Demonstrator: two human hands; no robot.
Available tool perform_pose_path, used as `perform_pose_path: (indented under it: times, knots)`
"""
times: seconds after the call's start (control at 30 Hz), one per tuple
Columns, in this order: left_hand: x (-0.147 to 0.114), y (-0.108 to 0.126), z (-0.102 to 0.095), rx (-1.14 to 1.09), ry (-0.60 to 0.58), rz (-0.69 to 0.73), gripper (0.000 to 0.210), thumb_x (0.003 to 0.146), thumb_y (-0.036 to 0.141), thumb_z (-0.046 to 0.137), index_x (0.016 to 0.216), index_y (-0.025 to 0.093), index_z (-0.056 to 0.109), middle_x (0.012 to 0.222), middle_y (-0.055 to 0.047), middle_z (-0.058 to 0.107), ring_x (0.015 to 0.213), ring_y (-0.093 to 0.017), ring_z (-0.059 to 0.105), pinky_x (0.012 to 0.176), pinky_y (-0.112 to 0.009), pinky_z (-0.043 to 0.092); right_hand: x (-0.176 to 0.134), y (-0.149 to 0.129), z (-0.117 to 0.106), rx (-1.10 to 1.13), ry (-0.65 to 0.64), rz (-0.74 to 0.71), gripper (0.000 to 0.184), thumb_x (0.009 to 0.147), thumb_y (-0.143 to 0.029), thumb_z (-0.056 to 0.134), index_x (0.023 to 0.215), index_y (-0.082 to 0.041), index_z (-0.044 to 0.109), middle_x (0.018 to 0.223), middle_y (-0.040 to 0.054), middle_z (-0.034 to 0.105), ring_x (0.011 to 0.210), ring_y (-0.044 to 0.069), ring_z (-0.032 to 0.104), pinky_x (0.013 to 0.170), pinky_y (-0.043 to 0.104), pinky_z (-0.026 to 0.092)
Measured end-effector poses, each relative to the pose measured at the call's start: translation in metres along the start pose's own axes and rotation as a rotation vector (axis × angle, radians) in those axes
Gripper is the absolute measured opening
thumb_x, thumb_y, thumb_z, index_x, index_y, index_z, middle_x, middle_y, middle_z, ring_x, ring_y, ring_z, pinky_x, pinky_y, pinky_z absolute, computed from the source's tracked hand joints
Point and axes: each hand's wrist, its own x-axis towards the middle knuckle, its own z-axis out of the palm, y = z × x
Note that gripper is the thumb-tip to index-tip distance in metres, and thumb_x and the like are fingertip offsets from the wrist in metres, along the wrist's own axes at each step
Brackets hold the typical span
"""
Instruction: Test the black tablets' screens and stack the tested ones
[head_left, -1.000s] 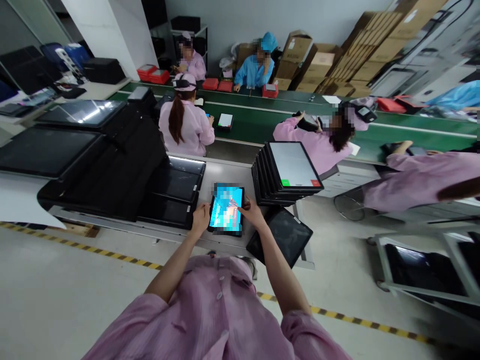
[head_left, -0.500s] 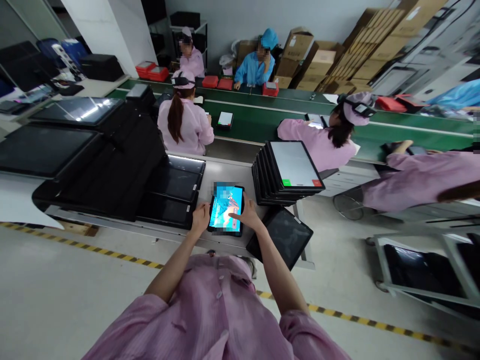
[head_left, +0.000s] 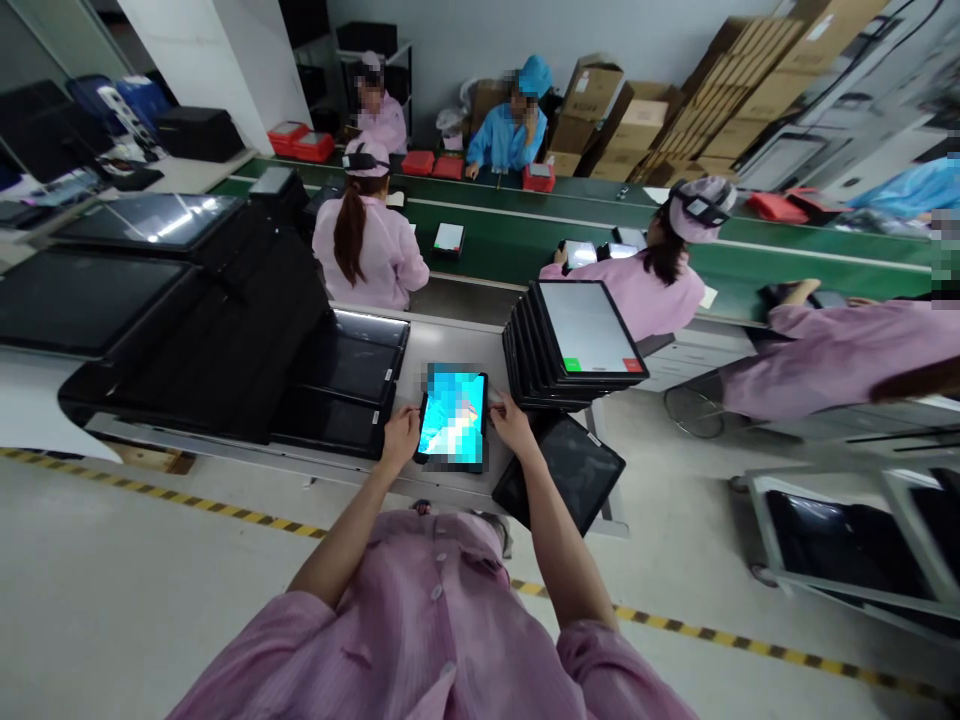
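A tablet [head_left: 452, 420] with a lit blue screen lies in front of me on the grey cart top, its screen partly blurred out. My left hand [head_left: 402, 436] is closed on its left edge. At the right edge, my right hand [head_left: 513, 426] has its fingers curled against the tablet's side, off the screen. Just right of that hand stands a stack of tablets [head_left: 589, 330], the top one showing a white screen with green and red corners. A dark tablet [head_left: 574, 470] lies askew below the stack, partly under my right forearm.
Dark tablets [head_left: 337, 385] lie left of my hands, beside a black-covered pile [head_left: 247, 300]. Beyond the cart, co-workers in pink sit along a green conveyor [head_left: 495, 235]. A wheeled trolley [head_left: 840, 540] stands at right. Cardboard boxes [head_left: 630, 120] are stacked behind.
My right hand has drawn back from over the screen to the tablet's right edge. My left hand stays put. A co-worker at the right of the conveyor now has another lit tablet at hand.
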Motion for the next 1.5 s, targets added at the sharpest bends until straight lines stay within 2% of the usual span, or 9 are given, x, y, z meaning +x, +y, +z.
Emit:
perform_pose_path:
  times: [0.67, 0.8, 0.87, 0.93, 1.0, 1.07, 1.17, 1.3, 1.5]
  knots:
    - [0.0, -0.003, 0.001, -0.038, -0.007, -0.048, 0.033, 0.106, 0.028, 0.051, 0.098, 0.021, 0.081, 0.122, -0.01, 0.082, 0.105, -0.022, 0.078, 0.095, -0.031, 0.061, 0.005, -0.001, 0.002, -0.081, -0.031, -0.003, 0.051, 0.093, -0.027, 0.065, 0.144, -0.024, 0.067, 0.114, 0.0072, 0.081, 0.092, 0.023, 0.078, 0.099, 0.043, 0.062]
    - [0.0, -0.002, 0.001, -0.038, 0.005, -0.026, 0.034, 0.108, 0.026, 0.048, 0.096, 0.021, 0.08, 0.121, -0.01, 0.082, 0.11, -0.022, 0.078, 0.105, -0.033, 0.059, 0.0, -0.002, 0.007, -0.124, -0.072, -0.028, 0.062, 0.095, -0.033, 0.067, 0.155, -0.021, 0.058, 0.126, 0.0133, 0.078, 0.108, 0.03, 0.077, 0.107, 0.051, 0.06]
    - [0.0, -0.002, 0.0, -0.037, 0.005, -0.015, 0.035, 0.108, 0.025, 0.046, 0.097, 0.022, 0.079, 0.12, -0.01, 0.082, 0.114, -0.022, 0.077, 0.108, -0.034, 0.057, -0.013, -0.002, 0.015, -0.192, -0.109, -0.111, 0.083, 0.091, -0.043, 0.077, 0.165, -0.018, 0.046, 0.146, 0.0206, 0.067, 0.134, 0.038, 0.067, 0.119, 0.059, 0.05]
    - [-0.001, -0.002, 0.0, -0.036, 0.001, -0.012, 0.036, 0.109, 0.025, 0.045, 0.097, 0.022, 0.079, 0.12, -0.01, 0.082, 0.116, -0.022, 0.077, 0.11, -0.035, 0.057, -0.031, 0.0, 0.025, -0.271, -0.165, -0.187, 0.114, 0.083, -0.054, 0.087, 0.173, -0.019, 0.028, 0.168, 0.0254, 0.045, 0.157, 0.045, 0.044, 0.129, 0.066, 0.036]
    - [-0.001, -0.002, -0.001, -0.036, -0.009, -0.007, 0.037, 0.11, 0.025, 0.043, 0.098, 0.022, 0.078, 0.12, -0.011, 0.082, 0.117, -0.023, 0.076, 0.111, -0.035, 0.057, -0.048, 0.002, 0.033, -0.321, -0.224, -0.211, 0.136, 0.076, -0.061, 0.092, 0.178, -0.022, 0.01, 0.179, 0.0266, 0.021, 0.167, 0.048, 0.025, 0.132, 0.069, 0.028]
    - [-0.001, -0.002, -0.001, -0.034, -0.018, -0.001, 0.038, 0.11, 0.024, 0.042, 0.099, 0.022, 0.078, 0.12, -0.011, 0.082, 0.118, -0.023, 0.076, 0.112, -0.036, 0.056, -0.06, 0.003, 0.037, -0.341, -0.255, -0.207, 0.145, 0.074, -0.062, 0.094, 0.178, -0.026, -0.001, 0.182, 0.026, 0.009, 0.169, 0.048, 0.018, 0.132, 0.069, 0.027]
    - [-0.001, -0.002, -0.001, -0.028, -0.022, -0.004, 0.039, 0.11, 0.024, 0.04, 0.1, 0.022, 0.078, 0.121, -0.01, 0.082, 0.119, -0.023, 0.075, 0.113, -0.036, 0.056, -0.063, 0.001, 0.037, -0.335, -0.254, -0.216, 0.145, 0.075, -0.056, 0.095, 0.178, -0.031, -0.003, 0.181, 0.0237, 0.012, 0.169, 0.048, 0.017, 0.131, 0.07, 0.029]
    - [-0.002, -0.002, -0.001, -0.025, -0.023, 0.011, 0.04, 0.111, 0.024, 0.039, 0.103, 0.022, 0.078, 0.122, -0.011, 0.082, 0.12, -0.023, 0.075, 0.113, -0.036, 0.055, -0.058, -0.005, 0.036, -0.295, -0.181, -0.208, 0.128, 0.085, -0.051, 0.088, 0.178, -0.029, 0.003, 0.178, 0.0228, 0.022, 0.168, 0.044, 0.023, 0.131, 0.066, 0.034]
    - [-0.002, -0.002, -0.002, -0.008, -0.035, 0.015, 0.04, 0.111, 0.024, 0.039, 0.104, 0.021, 0.078, 0.122, -0.011, 0.082, 0.122, -0.023, 0.075, 0.115, -0.035, 0.054, -0.056, -0.01, 0.039, -0.263, -0.116, -0.21, 0.115, 0.092, -0.056, 0.08, 0.177, -0.026, 0.01, 0.172, 0.0224, 0.032, 0.164, 0.043, 0.031, 0.131, 0.066, 0.035]
